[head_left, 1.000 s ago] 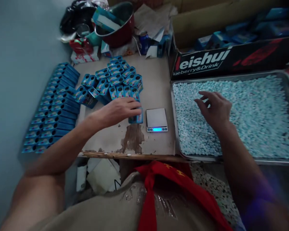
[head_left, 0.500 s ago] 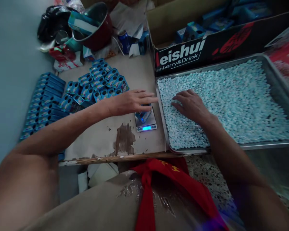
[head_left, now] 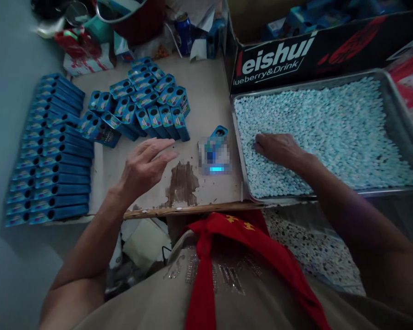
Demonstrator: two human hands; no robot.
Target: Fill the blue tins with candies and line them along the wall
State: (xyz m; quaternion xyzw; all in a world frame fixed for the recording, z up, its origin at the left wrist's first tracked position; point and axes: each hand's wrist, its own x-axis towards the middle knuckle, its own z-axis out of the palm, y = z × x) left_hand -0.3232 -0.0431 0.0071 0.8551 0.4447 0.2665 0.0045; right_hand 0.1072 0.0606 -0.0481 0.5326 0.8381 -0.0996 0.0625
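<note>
My left hand point(head_left: 147, 162) hovers over the table, left of the scale, fingers apart and holding nothing. On the small lit scale point(head_left: 216, 169) lies a blue box point(head_left: 220, 133) with a dark round opening at its far end; part of it is blurred. My right hand point(head_left: 277, 146) rests at the left part of a metal tray point(head_left: 243, 178) full of pale blue-green pellets point(head_left: 333, 137). Its fingers are curled down to the pellets, and whatever they grip is hidden. Several more blue boxes point(head_left: 161, 121) stand grouped beyond my left hand.
Blue boxes point(head_left: 64, 178) form stacked rows at the left by the wall. A black printed carton point(head_left: 316, 50) holding blue packs stands behind the tray. A red pot point(head_left: 137, 27), a blue can point(head_left: 183, 34) and a red-and-white box point(head_left: 87, 62) sit at the back.
My left hand has moved left, away from the scale, uncovering the box there. My right hand's fingers have curled in at the pellets. The camera view has shifted somewhat.
</note>
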